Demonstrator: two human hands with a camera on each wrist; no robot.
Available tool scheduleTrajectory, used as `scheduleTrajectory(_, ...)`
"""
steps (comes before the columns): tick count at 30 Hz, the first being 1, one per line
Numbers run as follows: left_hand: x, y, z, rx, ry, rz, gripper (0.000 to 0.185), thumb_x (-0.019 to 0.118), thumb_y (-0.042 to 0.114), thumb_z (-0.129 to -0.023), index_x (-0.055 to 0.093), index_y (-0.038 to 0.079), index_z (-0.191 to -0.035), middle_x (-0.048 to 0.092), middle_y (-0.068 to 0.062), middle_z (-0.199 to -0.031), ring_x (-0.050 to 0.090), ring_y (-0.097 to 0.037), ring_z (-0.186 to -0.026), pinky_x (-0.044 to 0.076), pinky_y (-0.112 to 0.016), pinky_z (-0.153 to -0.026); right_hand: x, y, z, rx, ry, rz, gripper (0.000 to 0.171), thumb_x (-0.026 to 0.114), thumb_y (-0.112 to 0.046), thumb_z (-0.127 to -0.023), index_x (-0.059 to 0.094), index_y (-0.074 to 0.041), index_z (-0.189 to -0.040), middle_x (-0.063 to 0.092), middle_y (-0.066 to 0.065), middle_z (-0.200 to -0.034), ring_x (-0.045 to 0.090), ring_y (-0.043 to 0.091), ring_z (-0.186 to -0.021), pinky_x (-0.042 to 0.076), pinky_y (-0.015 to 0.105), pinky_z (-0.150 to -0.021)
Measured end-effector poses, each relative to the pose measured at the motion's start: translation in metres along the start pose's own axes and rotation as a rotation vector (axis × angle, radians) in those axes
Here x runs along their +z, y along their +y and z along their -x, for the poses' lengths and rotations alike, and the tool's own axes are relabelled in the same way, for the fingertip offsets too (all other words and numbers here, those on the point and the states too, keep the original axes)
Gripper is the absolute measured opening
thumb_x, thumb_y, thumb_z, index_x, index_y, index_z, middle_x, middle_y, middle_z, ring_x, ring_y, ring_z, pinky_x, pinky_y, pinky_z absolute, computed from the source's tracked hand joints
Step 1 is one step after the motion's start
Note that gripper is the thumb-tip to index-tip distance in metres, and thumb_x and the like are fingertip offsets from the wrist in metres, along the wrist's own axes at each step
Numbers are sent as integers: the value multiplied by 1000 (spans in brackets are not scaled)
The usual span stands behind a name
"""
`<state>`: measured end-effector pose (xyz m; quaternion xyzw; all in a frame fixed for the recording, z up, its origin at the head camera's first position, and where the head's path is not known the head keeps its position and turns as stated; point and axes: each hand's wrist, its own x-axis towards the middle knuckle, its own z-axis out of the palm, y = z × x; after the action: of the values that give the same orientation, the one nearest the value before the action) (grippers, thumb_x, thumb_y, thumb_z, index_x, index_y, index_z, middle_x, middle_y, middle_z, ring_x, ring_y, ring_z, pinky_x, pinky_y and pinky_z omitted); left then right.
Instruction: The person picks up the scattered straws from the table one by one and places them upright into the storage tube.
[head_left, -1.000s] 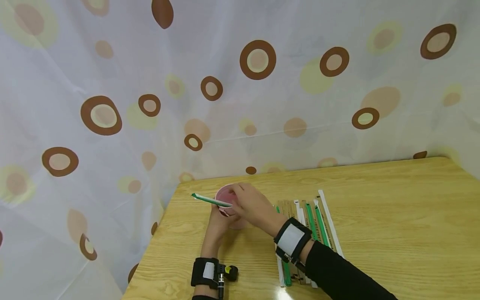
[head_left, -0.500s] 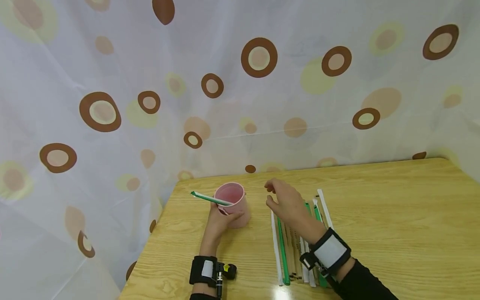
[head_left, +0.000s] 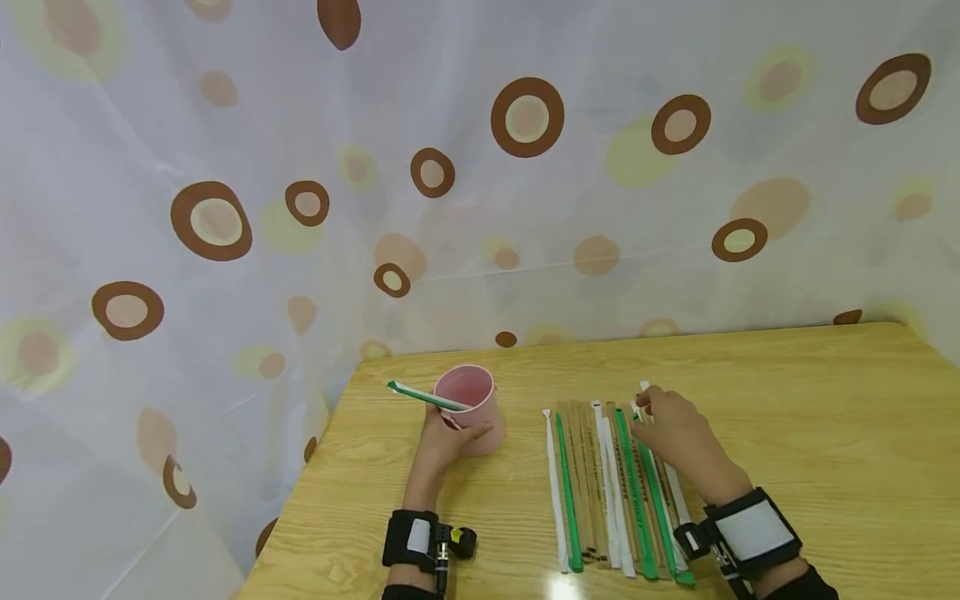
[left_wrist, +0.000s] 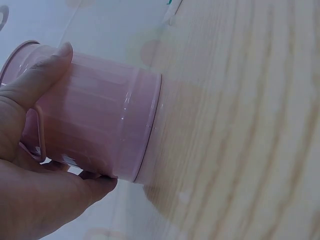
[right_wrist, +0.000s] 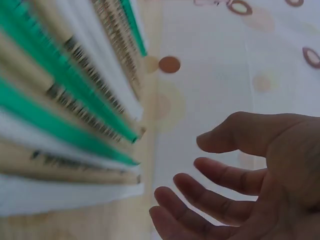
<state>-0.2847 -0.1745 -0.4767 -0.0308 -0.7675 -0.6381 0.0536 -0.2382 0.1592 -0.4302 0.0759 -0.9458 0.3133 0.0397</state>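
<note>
A small pink bucket (head_left: 489, 412) with a side loop stands at the left of the table. My left hand (head_left: 438, 446) grips it, the thumb along its wall in the left wrist view and fingers around the other side. One green-and-white wrapped straw (head_left: 423, 396) leans out over the bucket's rim to the left. To the right, several wrapped straws lie side by side; a green straw (head_left: 567, 492) is near the left end. Over the right end of this row is my right hand (head_left: 682, 437), its fingers loosely bent and nothing between them in the right wrist view.
The wooden table (head_left: 825, 433) reaches far to the right of the straws. Behind it and along its left side hangs a white curtain (head_left: 570, 200) with brown and yellow circles. Each wrist wears a black strap with a small camera.
My right hand has left the bucket, where it held the straw at the rim, and moved right to above the row of straws. The left hand stays on the bucket.
</note>
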Motion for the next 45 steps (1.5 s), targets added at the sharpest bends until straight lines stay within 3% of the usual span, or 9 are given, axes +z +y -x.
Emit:
scheduleTrajectory(5, 0, 0, 1, -6, 11, 2, 99, 88, 3, -76, 26, 6, -154, 44, -23, -148, 42, -38, -139, 34, -54, -116, 3, 25, 9, 95, -29, -6, 39, 65, -9, -94, 53, 19, -120, 63, 31, -100, 62, 35, -80, 51, 43, -63)
scheduleTrajectory(11, -1, -2, 2, -5, 10, 9, 99, 87, 1, -76, 25, 5, -154, 44, -23, -149, 41, -39, -139, 32, -54, -116, 12, 39, 16, 128, -38, 26, 37, 68, -12, -91, 56, 19, -108, 62, 28, -91, 60, 30, -74, 52, 45, -64)
scheduleTrajectory(22, 0, -3, 3, -22, 14, 10, 102, 87, 1, -76, 23, 6, -155, 42, -22, -151, 39, -39, -141, 32, -55, -116, 15, 41, 15, 151, -56, 31, 31, 70, -12, -90, 62, 16, -100, 66, 25, -88, 61, 26, -72, 53, 45, -63)
scheduleTrajectory(31, -2, -2, 3, -23, 11, 9, 102, 87, 2, -77, 23, 5, -155, 42, -23, -150, 40, -39, -141, 32, -55, -116, 14, 35, 17, 140, -26, 14, 21, 65, -6, -89, 62, 13, -95, 64, 17, -80, 57, 23, -66, 48, 38, -57)
scheduleTrajectory(35, -3, -1, 3, -23, 14, 11, 101, 88, 4, -77, 24, 5, -154, 43, -23, -150, 40, -38, -140, 32, -54, -116, 15, 31, 17, 160, -19, 15, 16, 68, -9, -88, 62, 4, -80, 54, 7, -67, 49, 20, -59, 39, 32, -51)
scheduleTrajectory(39, -2, -1, 2, -26, 9, 8, 100, 88, 4, -77, 24, 6, -154, 43, -23, -150, 40, -38, -141, 31, -54, -117, 16, 30, 19, 217, -24, 16, 33, 69, -13, -89, 51, -10, -62, 38, -1, -57, 39, 16, -51, 30, 28, -46)
scheduleTrajectory(45, 1, 0, 1, -26, 2, 1, 100, 87, 3, -77, 24, 6, -155, 42, -22, -151, 39, -39, -142, 31, -54, -117, 17, 29, 20, 261, -7, 37, 31, 70, -16, -89, 52, -10, -64, 44, 3, -59, 46, 21, -53, 36, 33, -44)
